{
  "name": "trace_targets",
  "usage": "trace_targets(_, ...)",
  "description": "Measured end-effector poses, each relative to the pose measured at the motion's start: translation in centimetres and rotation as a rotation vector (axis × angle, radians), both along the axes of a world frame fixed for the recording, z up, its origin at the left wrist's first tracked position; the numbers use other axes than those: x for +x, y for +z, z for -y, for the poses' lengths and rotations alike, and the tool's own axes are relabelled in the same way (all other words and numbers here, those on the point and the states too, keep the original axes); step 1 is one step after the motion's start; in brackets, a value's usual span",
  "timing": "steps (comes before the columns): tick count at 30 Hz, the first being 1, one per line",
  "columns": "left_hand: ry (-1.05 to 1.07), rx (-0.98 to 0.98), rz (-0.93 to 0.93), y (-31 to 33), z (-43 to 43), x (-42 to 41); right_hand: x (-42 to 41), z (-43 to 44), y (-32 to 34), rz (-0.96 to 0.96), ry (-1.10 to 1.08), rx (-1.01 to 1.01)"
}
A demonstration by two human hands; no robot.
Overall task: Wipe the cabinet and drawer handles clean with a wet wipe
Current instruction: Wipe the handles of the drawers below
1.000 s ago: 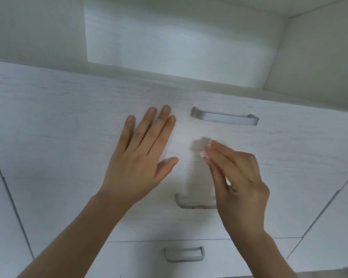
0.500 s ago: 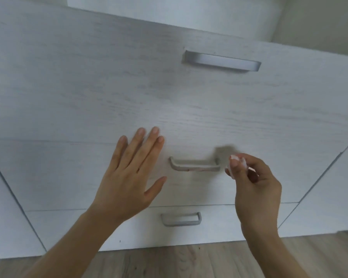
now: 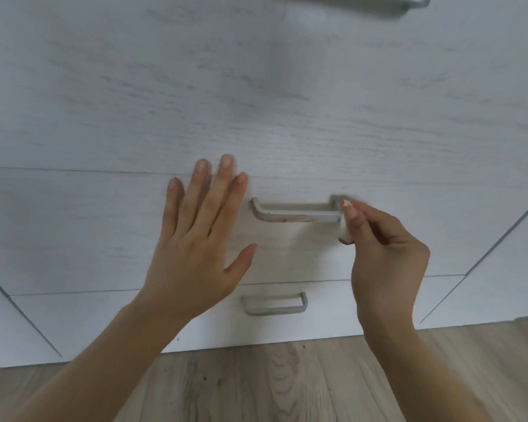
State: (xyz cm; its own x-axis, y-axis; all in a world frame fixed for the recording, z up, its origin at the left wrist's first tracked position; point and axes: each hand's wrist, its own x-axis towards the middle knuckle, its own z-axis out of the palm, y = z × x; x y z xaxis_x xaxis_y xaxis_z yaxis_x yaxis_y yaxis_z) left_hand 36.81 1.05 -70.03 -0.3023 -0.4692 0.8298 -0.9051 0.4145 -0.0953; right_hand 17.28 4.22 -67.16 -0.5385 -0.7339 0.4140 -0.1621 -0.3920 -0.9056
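Head view: left hand [image 3: 192, 254] lay flat, fingers straight, on white woodgrain drawer [image 3: 104, 233]; right hand [image 3: 384, 263] pinched wipe [image 3: 344, 231] at handle [image 3: 293, 213]; wood floor [image 3: 287, 385] below.

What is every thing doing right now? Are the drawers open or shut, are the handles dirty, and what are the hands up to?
Left hand: open, flat against the middle drawer, holds nothing.
Right hand: pinches the wipe.
Wipe: bunched up, pressed on the right end of the middle handle.
Middle handle: reddish stains on it, not yet clean.
Bottom handle: untouched.
Middle drawer: looks shut.
Bottom drawer: looks shut.
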Motion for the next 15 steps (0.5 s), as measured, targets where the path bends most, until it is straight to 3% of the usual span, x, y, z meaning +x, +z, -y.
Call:
trace_targets(8,0.052,0.006,-0.024,-0.9,0.8,-1.1,1.1,-0.3,-1.5,-0.237,-0.131,-0.181)
trace_targets(15,0.061,-0.005,-0.014,-0.9,1.3,-0.9,1.7,0.2,-1.9,-0.238,-0.222,-0.244)
